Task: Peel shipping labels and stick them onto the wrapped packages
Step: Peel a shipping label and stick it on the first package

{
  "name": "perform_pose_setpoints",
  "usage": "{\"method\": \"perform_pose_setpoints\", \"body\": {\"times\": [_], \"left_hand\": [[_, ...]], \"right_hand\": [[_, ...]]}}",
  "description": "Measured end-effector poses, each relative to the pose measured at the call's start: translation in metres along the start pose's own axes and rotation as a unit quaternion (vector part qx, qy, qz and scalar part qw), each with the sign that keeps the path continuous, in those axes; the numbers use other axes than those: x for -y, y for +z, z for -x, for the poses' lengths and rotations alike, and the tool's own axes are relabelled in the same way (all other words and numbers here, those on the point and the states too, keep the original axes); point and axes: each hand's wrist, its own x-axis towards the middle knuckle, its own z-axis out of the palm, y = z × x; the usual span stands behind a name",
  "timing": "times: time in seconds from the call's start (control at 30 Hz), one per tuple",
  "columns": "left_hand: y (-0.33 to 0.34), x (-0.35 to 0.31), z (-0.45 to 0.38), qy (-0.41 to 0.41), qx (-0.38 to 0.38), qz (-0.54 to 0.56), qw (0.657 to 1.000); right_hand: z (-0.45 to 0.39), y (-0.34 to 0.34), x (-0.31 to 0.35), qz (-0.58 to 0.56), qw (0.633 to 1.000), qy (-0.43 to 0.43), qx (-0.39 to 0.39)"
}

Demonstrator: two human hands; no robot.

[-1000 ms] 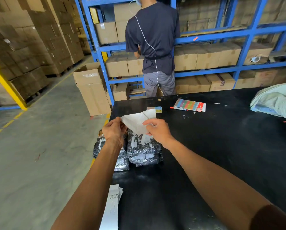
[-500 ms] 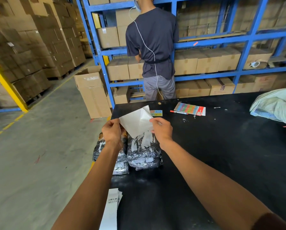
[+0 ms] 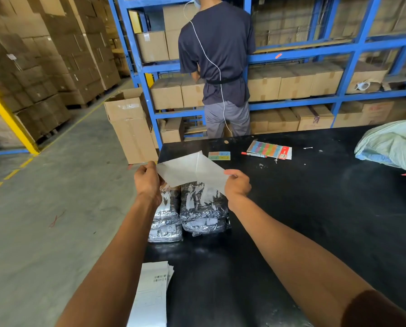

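I hold a white shipping label (image 3: 192, 169) stretched flat between both hands, above two shiny black-and-silver wrapped packages (image 3: 203, 208) lying side by side near the left edge of the black table (image 3: 315, 208). My left hand (image 3: 147, 181) pinches the label's left corner and my right hand (image 3: 237, 184) pinches its right corner. The left package (image 3: 167, 219) is partly hidden by my left wrist. A stack of label sheets (image 3: 151, 296) with a barcode lies at the table's near left edge.
A red pen (image 3: 253, 154), a colourful card (image 3: 269, 149) and a small sticker pad (image 3: 219, 156) lie at the far side. A pale sack (image 3: 393, 143) sits at right. A person stands at blue shelving (image 3: 291, 55) of cartons beyond the table. An open carton (image 3: 131, 126) stands on the floor.
The label was crumpled between my hands; my hands have spread apart and pulled it out flat, raised slightly above the packages.
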Motion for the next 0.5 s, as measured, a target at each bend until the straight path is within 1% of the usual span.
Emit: {"method": "perform_pose_setpoints", "body": {"times": [0.1,0.2,0.23,0.27,0.3,0.37,0.43,0.5], "left_hand": [[-0.006,0.0,-0.003,-0.014,-0.007,0.016,1.0],[-0.013,-0.004,-0.005,-0.031,-0.044,0.071,0.996],[-0.015,-0.005,-0.005,-0.032,-0.053,0.088,0.994],[-0.017,-0.006,-0.005,-0.034,-0.056,0.104,0.992],[-0.019,-0.008,-0.003,-0.038,-0.056,0.12,0.991],[-0.02,-0.009,0.001,-0.049,-0.051,0.154,0.986],[-0.022,-0.008,0.006,-0.063,-0.05,0.167,0.983],[-0.022,-0.004,0.015,-0.071,-0.042,0.176,0.981]], "right_hand": [[-0.005,-0.011,-0.009,-0.038,0.998,0.04,-0.041],[-0.005,-0.028,-0.019,-0.012,0.995,0.068,-0.074],[-0.005,-0.034,-0.023,0.003,0.994,0.081,-0.069],[-0.002,-0.039,-0.027,0.028,0.994,0.096,-0.047],[0.001,-0.043,-0.031,0.064,0.992,0.111,-0.003],[0.015,-0.049,-0.038,0.139,0.973,0.124,0.139],[0.033,-0.052,-0.05,0.202,0.937,0.124,0.255],[0.046,-0.053,-0.068,0.241,0.903,0.13,0.332]]}}
